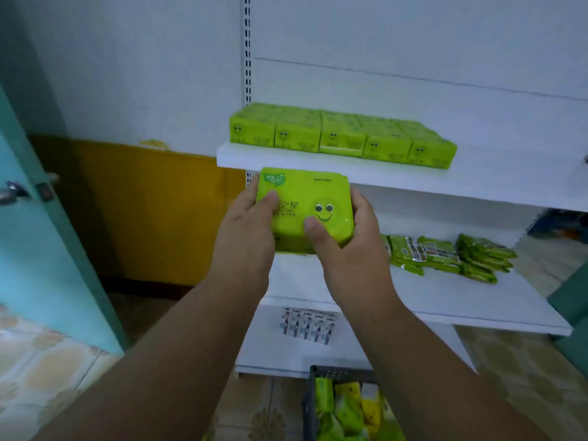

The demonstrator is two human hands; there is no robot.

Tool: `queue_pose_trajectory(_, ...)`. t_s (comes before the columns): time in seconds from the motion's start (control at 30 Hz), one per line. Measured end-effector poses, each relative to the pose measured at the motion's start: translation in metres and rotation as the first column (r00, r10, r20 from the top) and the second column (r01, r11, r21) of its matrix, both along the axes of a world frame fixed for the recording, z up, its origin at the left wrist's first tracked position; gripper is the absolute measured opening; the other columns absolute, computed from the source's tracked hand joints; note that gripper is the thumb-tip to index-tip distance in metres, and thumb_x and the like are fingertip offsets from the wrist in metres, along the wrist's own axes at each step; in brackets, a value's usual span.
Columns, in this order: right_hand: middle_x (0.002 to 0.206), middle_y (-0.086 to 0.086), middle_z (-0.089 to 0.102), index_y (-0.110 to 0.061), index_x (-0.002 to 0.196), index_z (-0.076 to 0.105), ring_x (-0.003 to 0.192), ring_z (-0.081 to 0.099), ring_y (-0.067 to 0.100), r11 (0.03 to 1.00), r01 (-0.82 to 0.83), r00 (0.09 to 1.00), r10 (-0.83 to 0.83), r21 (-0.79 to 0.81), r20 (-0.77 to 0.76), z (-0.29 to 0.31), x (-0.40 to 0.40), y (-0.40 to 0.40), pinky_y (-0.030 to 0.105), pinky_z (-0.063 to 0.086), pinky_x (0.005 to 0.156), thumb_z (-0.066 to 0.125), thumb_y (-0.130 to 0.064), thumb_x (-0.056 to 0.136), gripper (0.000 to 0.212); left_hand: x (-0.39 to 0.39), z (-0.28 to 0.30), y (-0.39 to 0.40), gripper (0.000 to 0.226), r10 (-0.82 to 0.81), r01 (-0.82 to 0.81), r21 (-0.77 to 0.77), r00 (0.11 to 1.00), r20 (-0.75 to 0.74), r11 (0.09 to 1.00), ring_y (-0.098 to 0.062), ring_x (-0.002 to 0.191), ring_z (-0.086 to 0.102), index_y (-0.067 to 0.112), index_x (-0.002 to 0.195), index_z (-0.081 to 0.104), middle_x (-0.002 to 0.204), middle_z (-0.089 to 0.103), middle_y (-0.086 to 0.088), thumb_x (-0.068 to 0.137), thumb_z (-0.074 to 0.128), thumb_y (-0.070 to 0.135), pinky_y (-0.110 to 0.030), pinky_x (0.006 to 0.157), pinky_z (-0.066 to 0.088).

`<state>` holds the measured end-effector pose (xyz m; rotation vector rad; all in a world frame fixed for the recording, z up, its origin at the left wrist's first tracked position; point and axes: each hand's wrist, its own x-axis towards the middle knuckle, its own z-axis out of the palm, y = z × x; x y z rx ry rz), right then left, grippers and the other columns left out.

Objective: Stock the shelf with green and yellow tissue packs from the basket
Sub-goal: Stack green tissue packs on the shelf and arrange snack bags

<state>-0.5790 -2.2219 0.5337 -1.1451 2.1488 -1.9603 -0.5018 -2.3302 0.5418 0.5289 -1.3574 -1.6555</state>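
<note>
Head view: a green tissue pack point(307, 208) is held at centre frame, just below the front edge of the upper shelf point(477, 186). The left hand point(246, 227) is clasped on the pack's left side, thumb laid over the top face. The right hand point(346, 246) is clasped on the right side, thumb pressed beside a printed smiley face. Both grips are grasping the same pack. "STAR" is legible in Latin letters on the pack, under larger Chinese characters; a green speech-bubble logo is printed at its upper left corner, text too small to be read. A row of five green packs point(342, 136) is seen on the upper shelf, each marked with a smiley. Flat green packets point(445, 254) are seen on the lower shelf point(477, 300), right of centre. The basket point(313, 399), bottom centre, is seen loaded with green and yellow packs point(350, 405). A teal door point(47, 237) is seen at left.
</note>
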Motion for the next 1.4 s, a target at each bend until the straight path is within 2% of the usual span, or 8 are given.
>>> queue_pose_trajectory(0.23, 0.122, -0.038, 0.051, -0.035, 0.153, 0.023, 0.112, 0.052, -0.015, 0.994, -0.104, 0.991, 0.107, 0.044, -0.075, 0.038, -0.066, -0.048, 0.002, 0.041, 0.084, 0.087, -0.047, 0.065, 0.109, -0.055, 0.04, -0.044, 0.041, 0.103, -0.103, -0.012, 0.994, -0.027, 0.995, -0.014, 0.113, 0.064, 0.022, 0.136, 0.056, 0.126, 0.066, 0.002, 0.096, 0.054, 0.027, -0.039, 0.096, 0.053)
queue_pose_trajectory(0.37, 0.135, -0.024, 0.051, -0.038, 0.152, 0.021, 0.119, 0.05, -0.007, 0.994, -0.08, 0.993, 0.086, 0.076, -0.082, 0.043, -0.092, -0.076, 0.014, 0.042, 0.096, 0.083, -0.055, 0.064, 0.109, -0.074, 0.046, -0.064, 0.039, 0.169, -0.174, -0.07, 0.983, -0.066, 0.982, 0.014, 0.091, 0.063, 0.029, 0.139, 0.054, 0.113, 0.065, 0.023, 0.099, 0.052, 0.027, -0.01, 0.071, 0.052)
queue_pose_trajectory(0.47, 0.114, -0.041, 0.048, -0.038, 0.152, 0.024, 0.103, 0.047, -0.025, 0.997, -0.073, 0.996, 0.074, 0.037, -0.046, 0.045, -0.103, -0.1, -0.004, 0.038, 0.079, 0.082, -0.054, 0.065, 0.106, -0.081, 0.045, -0.083, 0.041, 0.125, -0.132, -0.118, 0.99, -0.067, 0.984, 0.011, 0.097, 0.063, 0.031, 0.139, 0.052, 0.107, 0.066, 0.03, 0.099, 0.055, 0.027, -0.011, 0.074, 0.053)
queue_pose_trajectory(0.63, 0.131, -0.029, 0.042, -0.033, 0.152, 0.025, 0.109, 0.039, -0.018, 0.998, -0.03, 0.997, 0.034, 0.049, -0.074, 0.057, -0.12, -0.161, -0.008, 0.031, 0.077, 0.08, -0.056, 0.069, 0.102, -0.097, 0.052, -0.149, 0.052, 0.018, -0.017, -0.187, 1.0, 0.004, 0.982, 0.002, 0.103, 0.065, 0.044, 0.132, 0.053, 0.114, 0.068, 0.022, 0.083, 0.065, 0.033, -0.019, 0.081, 0.055)
queue_pose_trajectory(0.83, 0.114, -0.007, 0.06, -0.03, 0.12, 0.058, 0.106, 0.058, 0.012, 0.983, 0.149, 0.962, -0.119, 0.107, -0.246, 0.095, -0.156, -0.253, 0.032, 0.051, 0.088, 0.073, -0.065, 0.068, 0.064, -0.12, 0.091, -0.26, 0.04, -0.249, 0.282, -0.336, 0.959, 0.138, 0.899, -0.017, 0.104, 0.069, 0.035, 0.114, 0.067, 0.111, 0.073, 0.002, 0.078, 0.062, 0.018, -0.031, 0.085, 0.055)
queue_pose_trajectory(1.03, 0.134, -0.004, 0.054, -0.02, 0.145, 0.041, 0.12, 0.052, 0.014, 0.95, 0.261, 0.936, -0.205, 0.174, -0.285, 0.12, -0.204, -0.335, 0.023, 0.038, 0.097, 0.074, -0.065, 0.07, 0.093, -0.162, 0.114, -0.363, 0.031, -0.245, 0.418, -0.454, 0.887, 0.392, 0.787, -0.015, 0.106, 0.068, 0.025, 0.126, 0.061, 0.113, 0.072, 0.004, 0.098, 0.059, 0.015, -0.044, 0.098, 0.052)
queue_pose_trajectory(1.17, 0.103, -0.015, 0.047, -0.026, 0.137, 0.047, 0.073, 0.045, -0.004, 0.927, 0.301, 0.921, -0.221, 0.226, -0.32, 0.13, -0.242, -0.371, 0.012, 0.033, 0.06, 0.079, -0.054, 0.073, 0.076, -0.202, 0.117, -0.408, 0.029, -0.149, 0.382, -0.526, 0.89, 0.432, 0.759, -0.016, 0.103, 0.068, 0.032, 0.121, 0.064, 0.108, 0.073, 0.008, 0.096, 0.061, 0.017, -0.049, 0.097, 0.052)
queue_pose_trajectory(1.4, 0.125, 0.002, 0.057, -0.024, 0.135, 0.05, 0.09, 0.045, 0.014, 0.827, 0.32, 0.92, -0.155, 0.463, -0.36, 0.129, -0.296, -0.414, 0.026, 0.034, 0.072, 0.078, -0.042, 0.079, 0.065, -0.258, 0.1, -0.452, 0.02, -0.038, 0.334, -0.542, 0.873, 0.485, 0.771, -0.015, 0.098, 0.067, 0.032, 0.109, 0.068, 0.102, 0.072, 0.009, 0.095, 0.063, 0.019, -0.039, 0.09, 0.054)
